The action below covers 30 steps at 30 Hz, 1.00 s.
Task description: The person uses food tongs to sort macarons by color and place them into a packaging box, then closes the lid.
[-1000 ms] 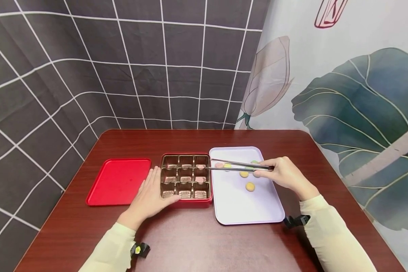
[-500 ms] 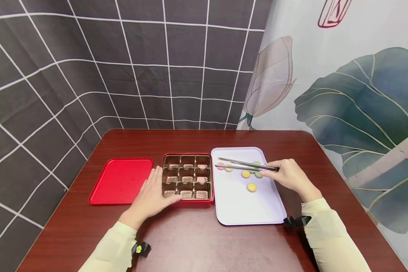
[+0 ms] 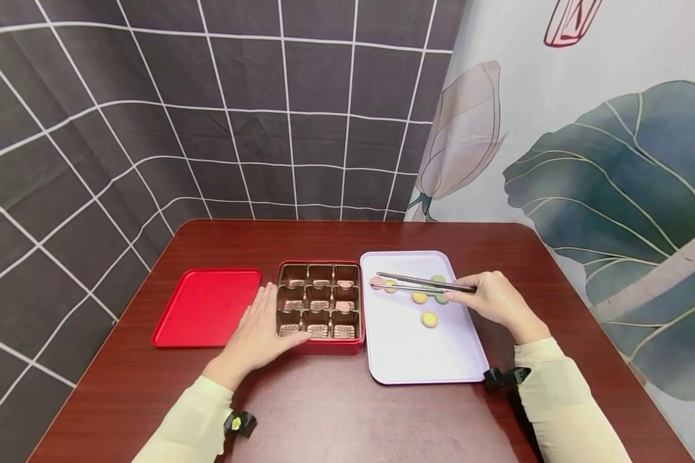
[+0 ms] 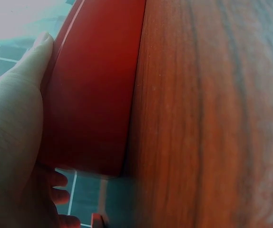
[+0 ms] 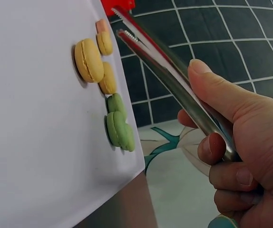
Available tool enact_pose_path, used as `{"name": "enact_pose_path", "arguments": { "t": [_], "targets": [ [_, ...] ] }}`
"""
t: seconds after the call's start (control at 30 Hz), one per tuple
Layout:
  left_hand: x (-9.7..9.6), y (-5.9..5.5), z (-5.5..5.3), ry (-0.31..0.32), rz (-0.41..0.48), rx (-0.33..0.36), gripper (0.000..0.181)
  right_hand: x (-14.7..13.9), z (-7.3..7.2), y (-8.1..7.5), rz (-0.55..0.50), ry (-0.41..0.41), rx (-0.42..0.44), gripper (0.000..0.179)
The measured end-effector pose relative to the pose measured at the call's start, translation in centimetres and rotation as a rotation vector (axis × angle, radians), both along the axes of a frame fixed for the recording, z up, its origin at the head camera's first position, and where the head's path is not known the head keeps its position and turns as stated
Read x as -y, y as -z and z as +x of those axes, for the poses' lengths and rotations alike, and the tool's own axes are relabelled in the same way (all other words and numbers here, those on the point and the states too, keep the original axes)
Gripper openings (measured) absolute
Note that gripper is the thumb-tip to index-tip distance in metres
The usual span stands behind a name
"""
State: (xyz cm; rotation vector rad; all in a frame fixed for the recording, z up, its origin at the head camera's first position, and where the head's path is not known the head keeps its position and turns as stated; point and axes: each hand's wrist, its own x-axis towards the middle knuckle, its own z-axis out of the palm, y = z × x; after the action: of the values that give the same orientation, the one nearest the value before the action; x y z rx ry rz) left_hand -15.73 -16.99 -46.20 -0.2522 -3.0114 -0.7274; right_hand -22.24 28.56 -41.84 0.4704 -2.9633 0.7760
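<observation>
My left hand (image 3: 253, 337) lies with straight fingers along the left side of a red box (image 3: 330, 348), its thumb over the front rim. The box has a brown insert with square compartments; pink macarons (image 3: 344, 307) sit in two of its right-hand ones. My right hand (image 3: 489, 301) grips metal tongs (image 5: 170, 78), serrated tips pointing left. In the head view the tips overlap a pink macaron (image 3: 373, 282) near the left edge of a white tray (image 3: 423, 360). Yellow macarons (image 5: 89, 60) and green macarons (image 5: 117, 128) lie on the tray too.
A flat red lid (image 3: 203, 308) lies left of the box, beside my left hand. Box and tray stand side by side on a dark red wooden table (image 3: 324, 411). Behind the table hang a grey grid curtain (image 3: 237, 128) and a leaf-patterned cloth (image 3: 614, 193).
The tongs have moved right, from the box's right rim to over the tray, then their tips have drawn closer together at the pink macaron. My left hand stays by the box.
</observation>
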Motion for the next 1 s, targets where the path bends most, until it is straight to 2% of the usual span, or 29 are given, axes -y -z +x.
{"name": "enact_pose_path", "arguments": {
  "t": [0.3,0.6,1.0],
  "targets": [
    [0.0,-0.1,0.0,0.002,0.007,0.0,0.121,0.1,-0.4,-0.5,0.071,0.0,-0.022,0.045],
    [-0.1,-0.1,0.1,0.004,0.007,-0.007,0.12,1.1,-0.4,-1.7,0.149,-0.043,-0.009,0.036],
    [-0.1,-0.3,0.2,0.004,0.011,-0.008,0.12,2.2,0.4,-2.3,0.181,-0.054,-0.011,0.04]
  ]
}}
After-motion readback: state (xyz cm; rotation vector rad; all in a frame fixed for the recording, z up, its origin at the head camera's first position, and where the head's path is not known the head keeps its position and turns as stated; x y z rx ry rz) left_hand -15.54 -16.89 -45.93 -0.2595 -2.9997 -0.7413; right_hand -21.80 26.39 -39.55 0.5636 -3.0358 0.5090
